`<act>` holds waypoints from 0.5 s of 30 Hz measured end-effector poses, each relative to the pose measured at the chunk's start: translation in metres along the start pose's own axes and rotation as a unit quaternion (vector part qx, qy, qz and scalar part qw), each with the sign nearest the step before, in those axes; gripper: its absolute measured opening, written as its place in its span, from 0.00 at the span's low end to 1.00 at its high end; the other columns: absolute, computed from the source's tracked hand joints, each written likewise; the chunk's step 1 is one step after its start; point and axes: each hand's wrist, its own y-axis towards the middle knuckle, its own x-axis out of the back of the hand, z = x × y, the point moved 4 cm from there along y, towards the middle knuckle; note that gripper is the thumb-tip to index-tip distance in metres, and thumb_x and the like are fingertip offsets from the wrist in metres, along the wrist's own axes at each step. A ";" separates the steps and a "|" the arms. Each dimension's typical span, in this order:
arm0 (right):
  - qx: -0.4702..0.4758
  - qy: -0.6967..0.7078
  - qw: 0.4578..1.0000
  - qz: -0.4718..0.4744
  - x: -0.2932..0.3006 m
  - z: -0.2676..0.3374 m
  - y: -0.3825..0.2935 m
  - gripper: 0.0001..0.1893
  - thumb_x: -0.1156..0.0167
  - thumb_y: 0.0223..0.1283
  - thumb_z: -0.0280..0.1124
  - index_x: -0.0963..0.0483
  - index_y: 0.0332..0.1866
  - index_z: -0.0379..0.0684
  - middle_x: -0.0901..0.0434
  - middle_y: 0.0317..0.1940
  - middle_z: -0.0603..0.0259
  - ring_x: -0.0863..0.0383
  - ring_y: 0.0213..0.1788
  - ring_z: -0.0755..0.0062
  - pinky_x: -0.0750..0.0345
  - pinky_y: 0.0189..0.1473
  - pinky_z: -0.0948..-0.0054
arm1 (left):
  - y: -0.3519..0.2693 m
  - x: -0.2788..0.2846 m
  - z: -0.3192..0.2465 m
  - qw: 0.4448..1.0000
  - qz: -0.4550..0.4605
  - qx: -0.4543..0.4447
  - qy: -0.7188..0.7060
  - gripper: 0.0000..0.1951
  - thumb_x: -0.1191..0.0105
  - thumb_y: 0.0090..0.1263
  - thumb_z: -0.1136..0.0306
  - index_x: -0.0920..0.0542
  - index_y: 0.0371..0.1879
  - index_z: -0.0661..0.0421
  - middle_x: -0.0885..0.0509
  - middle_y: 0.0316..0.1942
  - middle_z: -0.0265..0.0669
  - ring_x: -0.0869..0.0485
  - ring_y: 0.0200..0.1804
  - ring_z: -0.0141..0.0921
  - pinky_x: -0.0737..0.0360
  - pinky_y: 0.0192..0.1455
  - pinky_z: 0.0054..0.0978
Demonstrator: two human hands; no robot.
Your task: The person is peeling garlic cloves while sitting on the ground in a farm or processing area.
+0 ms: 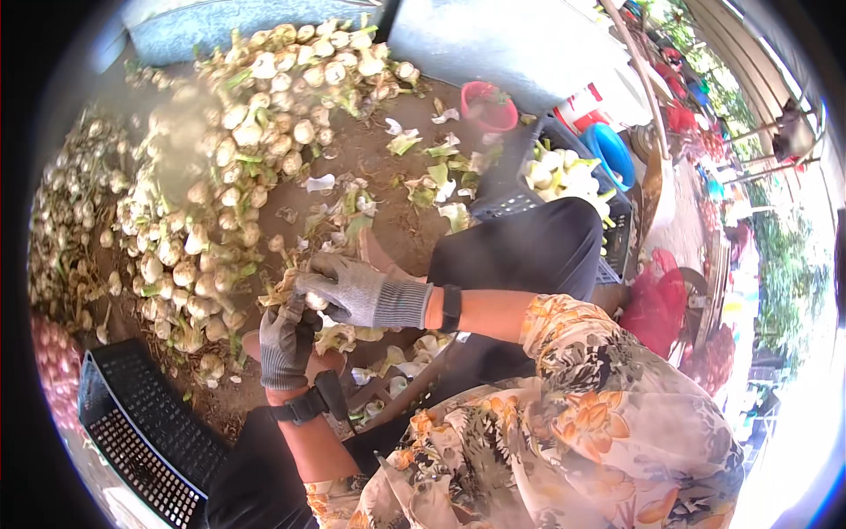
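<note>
My left hand point(288, 344), in a grey knitted glove, is raised before me with its fingers closed around an onion-like bulb point(316, 301). My right hand point(347, 285), gloved alike, meets it from the right, and its fingers also grip the bulb. Dry brownish leaves stick out at the left of the fingers. Part of the bulb shows white between the gloves; the rest is hidden. Beyond the hands lies a big heap of unpeeled bulbs point(248, 134) with green stalks. Peeled leaves and skins point(403, 142) are scattered on the soil.
At the lower left is a dark plastic crate point(158, 423). A crate point(509, 198) by my right knee holds cleaned white bulbs point(558, 170). Near it are a red basket point(489, 109), a blue basin point(609, 155) and a red mesh bag point(654, 304). Pale blue sacks or sheeting point(462, 46) lie behind.
</note>
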 end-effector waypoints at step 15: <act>-0.297 0.600 0.741 0.053 -0.015 -0.041 -0.002 0.23 0.53 0.72 0.54 0.32 0.53 0.42 0.23 0.26 0.68 0.30 0.15 0.83 0.29 0.18 0.81 | 0.008 0.006 0.011 0.986 -0.013 -0.131 0.100 0.11 0.50 0.73 0.70 0.18 0.39 0.64 0.17 0.33 0.35 0.18 0.31 0.26 0.20 0.35 0.23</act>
